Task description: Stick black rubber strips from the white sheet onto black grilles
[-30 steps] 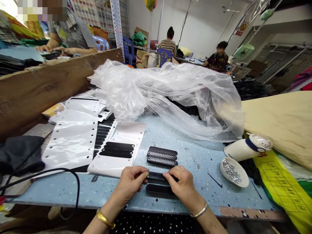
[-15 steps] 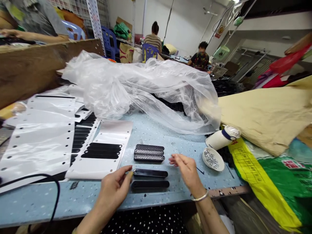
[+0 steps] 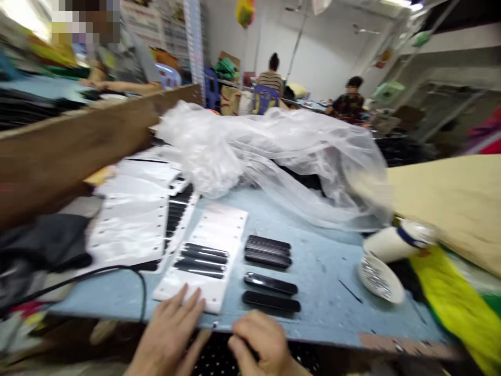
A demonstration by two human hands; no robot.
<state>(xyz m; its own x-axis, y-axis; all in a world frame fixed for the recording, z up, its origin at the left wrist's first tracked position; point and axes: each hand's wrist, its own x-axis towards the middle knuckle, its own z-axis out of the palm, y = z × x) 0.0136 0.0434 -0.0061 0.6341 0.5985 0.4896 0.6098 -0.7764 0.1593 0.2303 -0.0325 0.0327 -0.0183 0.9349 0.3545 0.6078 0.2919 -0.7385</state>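
My left hand (image 3: 170, 329) is open, its fingers spread at the lower edge of a white backing sheet (image 3: 221, 224). A few black round-ended strips (image 3: 203, 253) lie on that sheet. Curled fingers close my right hand (image 3: 262, 337) at the table's front edge; whatever is in them, if anything, is hidden. Just beyond it lie a glossy black strip (image 3: 270, 283) and, nearer, a matt black strip (image 3: 271, 302). Behind these sits a small group of ridged black strips (image 3: 268, 251), side by side.
On the right are a white bowl (image 3: 396, 287) of small silvery pieces and a white bottle (image 3: 385, 244) on its side. Clear plastic sheeting (image 3: 258, 141) covers the back. More white sheets (image 3: 135, 209), a black cable (image 3: 97, 270) and a wooden board (image 3: 97, 130) lie left. People sit beyond.
My right hand has come back from beside the ridged strips to the front edge, fingers curling. My left hand has left the glossy strip's end and spread at the sheet. The view has swung left.
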